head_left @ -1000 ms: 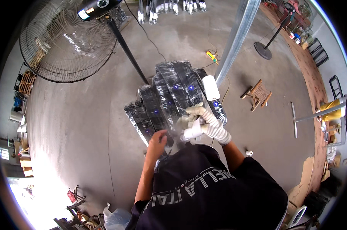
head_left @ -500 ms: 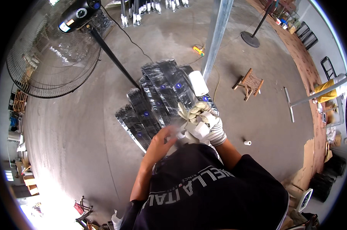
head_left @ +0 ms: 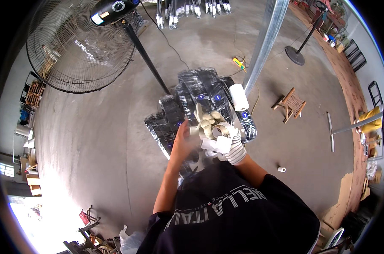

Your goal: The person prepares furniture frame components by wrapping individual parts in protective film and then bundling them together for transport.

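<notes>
My bare left hand (head_left: 183,142) hovers over the near part of some black wrapped bundles. Motion blur smears its fingers, so whether they grip anything does not show. Just to its right, my right hand (head_left: 211,122) wears a pale work glove with a striped cuff. Its fingers are closed round a roll of white labels (head_left: 218,145), with a loose white flap facing me. The black plastic-wrapped bundles (head_left: 204,82) lie side by side on the floor beneath, several with small blue stickers. A larger white roll (head_left: 238,97) rests on the right-hand bundles.
A large black pedestal fan (head_left: 84,46) stands at the left, its pole behind the bundles. A metal post (head_left: 266,38) rises at the upper right. Beyond lie a yellow tool (head_left: 238,63), a small wooden stool (head_left: 291,103) and a small white roll (head_left: 281,169).
The view has shifted, so the surroundings sit farther right. My right hand has turned the label roll, and its white flap now faces me more broadly. My left hand stays beside it, blurred.
</notes>
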A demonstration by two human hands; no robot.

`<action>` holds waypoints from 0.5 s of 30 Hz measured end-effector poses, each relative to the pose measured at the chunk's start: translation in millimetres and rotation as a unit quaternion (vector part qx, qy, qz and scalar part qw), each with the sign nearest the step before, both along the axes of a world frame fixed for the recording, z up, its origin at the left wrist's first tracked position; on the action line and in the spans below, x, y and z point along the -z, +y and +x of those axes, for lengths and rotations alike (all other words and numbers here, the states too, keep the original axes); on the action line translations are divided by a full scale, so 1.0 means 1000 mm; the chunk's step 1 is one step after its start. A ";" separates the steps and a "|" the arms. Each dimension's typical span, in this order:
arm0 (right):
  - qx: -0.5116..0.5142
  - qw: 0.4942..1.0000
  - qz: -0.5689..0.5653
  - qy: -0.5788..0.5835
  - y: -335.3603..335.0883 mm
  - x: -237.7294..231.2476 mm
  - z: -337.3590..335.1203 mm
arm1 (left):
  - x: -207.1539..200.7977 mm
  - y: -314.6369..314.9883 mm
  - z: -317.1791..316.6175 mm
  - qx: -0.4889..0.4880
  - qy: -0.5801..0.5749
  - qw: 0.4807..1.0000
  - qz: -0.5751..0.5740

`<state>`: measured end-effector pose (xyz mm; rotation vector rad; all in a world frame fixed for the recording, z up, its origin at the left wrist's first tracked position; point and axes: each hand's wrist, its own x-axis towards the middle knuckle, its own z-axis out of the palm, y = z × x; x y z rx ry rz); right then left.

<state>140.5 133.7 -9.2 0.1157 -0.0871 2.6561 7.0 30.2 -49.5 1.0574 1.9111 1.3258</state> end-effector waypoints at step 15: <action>0.014 0.990 0.089 -0.105 -0.007 -0.012 0.013 | 0.063 -0.011 0.000 0.091 -0.780 0.596 0.167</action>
